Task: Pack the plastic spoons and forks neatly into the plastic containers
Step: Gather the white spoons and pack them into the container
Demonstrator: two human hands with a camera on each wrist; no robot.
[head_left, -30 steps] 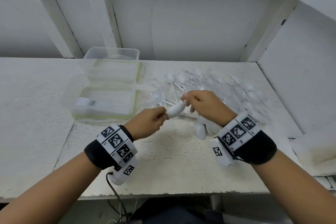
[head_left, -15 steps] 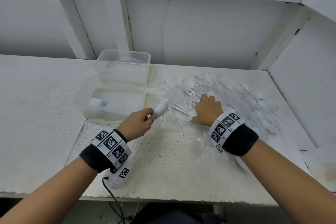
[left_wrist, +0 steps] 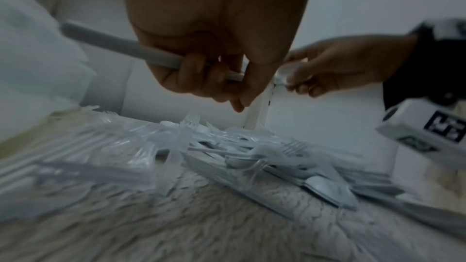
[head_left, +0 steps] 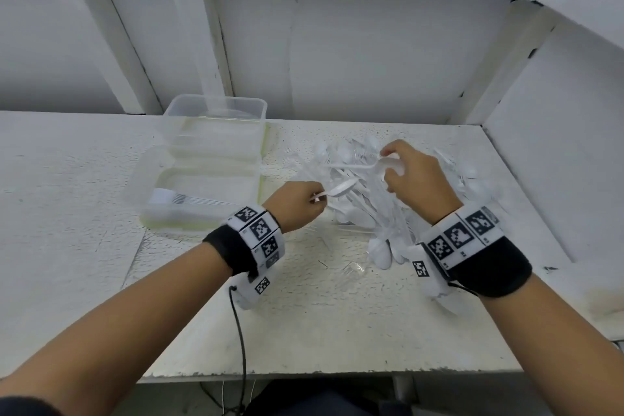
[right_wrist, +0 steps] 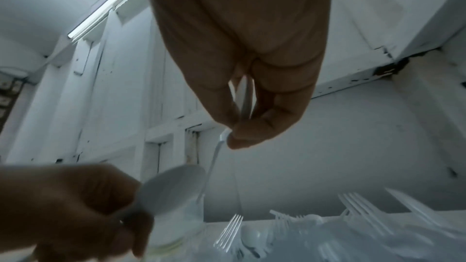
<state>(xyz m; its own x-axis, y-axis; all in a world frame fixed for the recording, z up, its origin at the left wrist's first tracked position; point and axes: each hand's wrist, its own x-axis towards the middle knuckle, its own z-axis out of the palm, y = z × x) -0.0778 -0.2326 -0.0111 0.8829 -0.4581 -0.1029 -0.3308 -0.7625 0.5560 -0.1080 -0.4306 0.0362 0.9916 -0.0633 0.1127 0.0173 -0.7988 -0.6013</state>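
Fingers of the left hand are curled round the handle of a white plastic spoon, whose bowl points up and to the right, held just above the near edge of the cutlery heap. Over on the other side, the right hand pinches a second white spoon by its bowl end, thumb against fingertips, so that the handle runs out leftward, roughly level, above the pile; from the right wrist view that spoon's handle hangs away from the pinching fingers. Both hands are lifted off the white tabletop and stay apart from each other, the two spoons close together but not touching as far as can be seen. Beneath them lies the loose pile of clear and white forks and spoons, spread across the right half of the tabletop, with several spoon bowls nearest the right wrist and one clear fork lying by itself in front. To the left of the pile sit two clear plastic containers, one behind the other: the near container has a row of forks laid side by side along its front, and the far container stands against the back wall, its contents too faint to make out.
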